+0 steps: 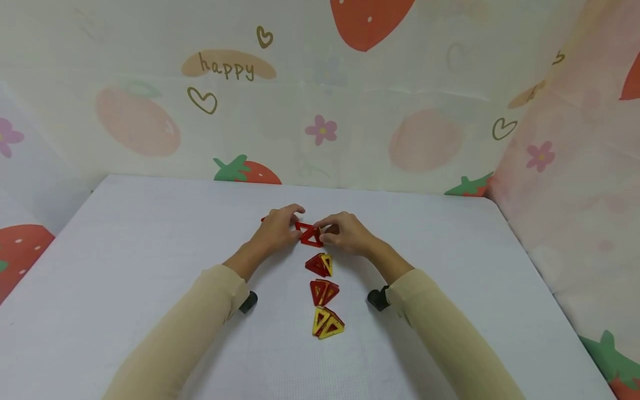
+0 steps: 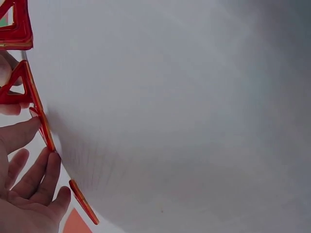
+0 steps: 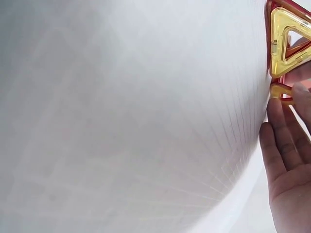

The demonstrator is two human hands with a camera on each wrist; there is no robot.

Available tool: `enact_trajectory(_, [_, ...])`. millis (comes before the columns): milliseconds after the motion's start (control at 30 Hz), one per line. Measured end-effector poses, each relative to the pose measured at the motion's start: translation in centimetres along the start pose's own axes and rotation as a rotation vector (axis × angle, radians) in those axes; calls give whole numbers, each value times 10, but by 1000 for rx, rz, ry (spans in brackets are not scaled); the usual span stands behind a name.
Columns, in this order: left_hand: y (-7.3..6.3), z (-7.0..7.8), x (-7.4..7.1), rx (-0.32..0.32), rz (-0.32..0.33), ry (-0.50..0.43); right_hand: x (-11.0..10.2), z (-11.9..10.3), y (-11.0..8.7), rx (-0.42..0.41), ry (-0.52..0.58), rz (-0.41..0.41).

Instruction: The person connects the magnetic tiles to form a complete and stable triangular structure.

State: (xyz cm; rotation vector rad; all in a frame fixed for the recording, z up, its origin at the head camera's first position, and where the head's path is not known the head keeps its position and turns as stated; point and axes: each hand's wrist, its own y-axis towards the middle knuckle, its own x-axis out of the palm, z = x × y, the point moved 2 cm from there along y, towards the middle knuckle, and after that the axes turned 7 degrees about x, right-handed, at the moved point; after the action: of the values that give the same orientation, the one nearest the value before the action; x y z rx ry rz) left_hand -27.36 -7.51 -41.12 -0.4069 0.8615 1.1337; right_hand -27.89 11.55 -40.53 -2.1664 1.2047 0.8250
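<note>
Near the far side of the table both hands meet around a small pyramid of triangular magnetic tiles (image 1: 313, 244). My left hand (image 1: 276, 226) pinches a flat red triangular tile (image 2: 45, 132) between thumb and fingers, at the pyramid's left side. On the other side, my right hand (image 1: 348, 233) pinches a yellow triangular tile (image 3: 277, 91) of that pyramid, thumb against fingers. Another red tile (image 2: 83, 202) lies beyond the left hand, mostly hidden in the head view. How the held tiles join is partly covered by fingers.
Towards the front stand three more tile pyramids in a line: a red and yellow one (image 1: 314, 263), a mostly red one (image 1: 318, 289) and a yellow and red one (image 1: 330, 335). The white table (image 1: 165, 250) ends at a printed cloth backdrop (image 1: 280, 139).
</note>
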Motion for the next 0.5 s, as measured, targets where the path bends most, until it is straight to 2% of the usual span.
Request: enact_trajectory(500, [-2,3,0,14,41,-19,0,-2,0,8,-4,-6])
